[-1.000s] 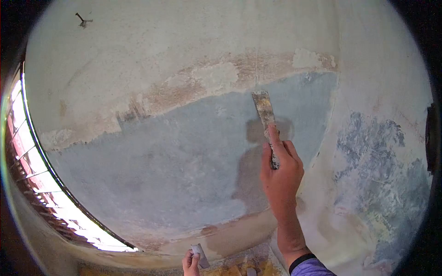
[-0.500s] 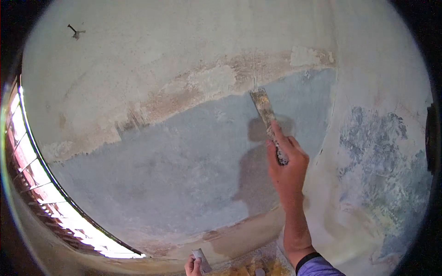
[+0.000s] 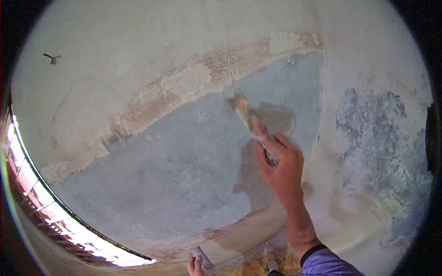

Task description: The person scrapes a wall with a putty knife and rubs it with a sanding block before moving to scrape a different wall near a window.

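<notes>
My right hand (image 3: 283, 163) is wrapped round the handle of a worn putty knife (image 3: 243, 109), its index finger stretched along the tool. The blade tip lies at the upper edge of a grey-blue patch (image 3: 184, 161) on the wall, close under a rough brownish strip (image 3: 152, 108) with pale filler spots. Low in the view, my left hand (image 3: 195, 266) grips a second, wide-bladed scraper (image 3: 202, 257), its blade pointing up. Part of that hand is cut off by the bottom edge.
A bent nail (image 3: 52, 58) sticks out of the wall at upper left. Bright barred window (image 3: 50, 211) curves along the lower left. Right of the wall corner, the other wall has a mottled blue patch (image 3: 370, 124). My shadow falls beside the right hand.
The putty knife in my right hand has swung left and tilted further left along the patch's upper edge. The view has shifted and rotated slightly. My left hand still holds its scraper.
</notes>
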Tool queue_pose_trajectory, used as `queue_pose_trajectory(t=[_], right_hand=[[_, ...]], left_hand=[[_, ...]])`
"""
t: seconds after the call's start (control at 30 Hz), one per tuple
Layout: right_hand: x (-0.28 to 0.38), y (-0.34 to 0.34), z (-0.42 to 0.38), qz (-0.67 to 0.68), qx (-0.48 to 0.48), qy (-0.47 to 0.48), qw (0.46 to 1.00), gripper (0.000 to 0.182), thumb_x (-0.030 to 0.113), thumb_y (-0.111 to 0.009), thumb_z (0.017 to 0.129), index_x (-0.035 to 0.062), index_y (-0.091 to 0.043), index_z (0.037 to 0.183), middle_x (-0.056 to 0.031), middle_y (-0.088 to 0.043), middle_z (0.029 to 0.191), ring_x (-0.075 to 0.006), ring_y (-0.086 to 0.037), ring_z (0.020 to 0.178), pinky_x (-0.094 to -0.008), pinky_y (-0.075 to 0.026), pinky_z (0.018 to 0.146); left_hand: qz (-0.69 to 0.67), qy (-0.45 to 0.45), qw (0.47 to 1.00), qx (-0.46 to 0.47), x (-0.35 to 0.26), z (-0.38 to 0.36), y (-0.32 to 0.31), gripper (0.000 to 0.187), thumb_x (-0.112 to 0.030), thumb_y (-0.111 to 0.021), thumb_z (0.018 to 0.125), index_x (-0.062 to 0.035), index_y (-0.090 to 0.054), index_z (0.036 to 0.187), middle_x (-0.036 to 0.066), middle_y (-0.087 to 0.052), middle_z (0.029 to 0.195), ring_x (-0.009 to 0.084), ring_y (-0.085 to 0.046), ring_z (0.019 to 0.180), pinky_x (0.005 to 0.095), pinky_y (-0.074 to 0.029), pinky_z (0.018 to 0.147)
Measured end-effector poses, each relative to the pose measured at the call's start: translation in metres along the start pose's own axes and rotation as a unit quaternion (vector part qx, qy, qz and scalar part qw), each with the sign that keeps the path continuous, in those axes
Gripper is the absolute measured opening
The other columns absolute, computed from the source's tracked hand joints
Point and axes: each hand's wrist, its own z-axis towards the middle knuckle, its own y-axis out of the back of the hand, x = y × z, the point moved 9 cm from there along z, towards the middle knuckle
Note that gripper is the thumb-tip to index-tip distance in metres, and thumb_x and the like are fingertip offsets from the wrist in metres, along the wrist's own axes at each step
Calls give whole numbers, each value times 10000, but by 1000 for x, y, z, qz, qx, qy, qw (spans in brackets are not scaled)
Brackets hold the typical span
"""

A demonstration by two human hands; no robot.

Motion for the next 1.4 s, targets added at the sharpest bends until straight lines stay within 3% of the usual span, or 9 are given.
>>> queue_pose_trajectory(t=[0.2,0.3,0.6,0.73,0.93,1.03,1.07,1.17,1.4], right_hand=[[5,-5,6,9,-1,-7,1000,450,17,-667,790,131,-630,1225,-89,-573,717,-184,-521,588,-281,-449,583],[-7,-7,2,6,2,2,1000,466,131,-677,812,239,-602,1259,-66,-588,744,-234,-593,595,-352,-488,552],[-15,-1,6,32,1,22,999,454,10,-673,791,127,-629,1228,-95,-586,716,-166,-513,584,-282,-455,585],[-1,-8,40,13,-35,67,997,444,64,-665,809,145,-616,1242,-102,-619,774,-206,-578,638,-310,-482,605],[-3,-3,22,18,-28,67,997,441,139,-645,834,204,-592,1266,-118,-632,828,-289,-637,697,-378,-510,615],[-9,-6,13,1,1,26,1000,461,139,-627,848,230,-564,1296,-118,-619,809,-295,-629,680,-399,-509,615],[-5,-6,14,-18,7,22,1000,471,140,-620,853,238,-551,1308,-118,-617,804,-298,-629,677,-406,-510,615],[4,-3,17,-64,39,4,997,491,144,-605,865,256,-521,1335,-122,-613,794,-306,-631,671,-419,-513,612],[4,-12,13,-83,21,3,996,487,165,-600,876,269,-509,1343,-111,-605,769,-292,-641,638,-414,-520,565]], left_hand=[[-29,31,999,-6,4,-4,-9,676,-405,-624,891,9,-400,1376,117,-439,1370,205,-394,1257,351,-334,1020],[-38,40,998,-12,12,0,4,674,-403,-623,893,-8,-387,1387,113,-441,1367,205,-397,1257,358,-328,1029],[-64,61,996,15,44,12,0,662,-390,-630,891,-48,-373,1397,91,-464,1343,200,-416,1235,359,-330,1022],[-58,59,996,26,39,12,-4,652,-386,-649,879,-60,-398,1385,85,-447,1357,190,-410,1224,349,-326,1013],[-121,14,991,-50,30,9,6,619,-378,-661,870,-59,-446,1354,-20,-513,909,68,-431,763,247,-357,645],[-77,12,997,-15,43,20,25,614,-374,-662,870,-62,-447,1353,-23,-488,885,73,-408,751,246,-358,641],[-52,37,998,8,50,25,30,619,-390,-649,875,-64,-440,1358,26,-520,1078,139,-463,960,290,-403,819],[-26,37,999,-24,27,12,30,627,-407,-630,884,-63,-428,1368,54,-470,1230,186,-430,1099,324,-369,936],[-37,38,999,0,21,16,19,693,-440,-617,884,-45,-380,1401,90,-411,1362,208,-423,1166,357,-355,976]])
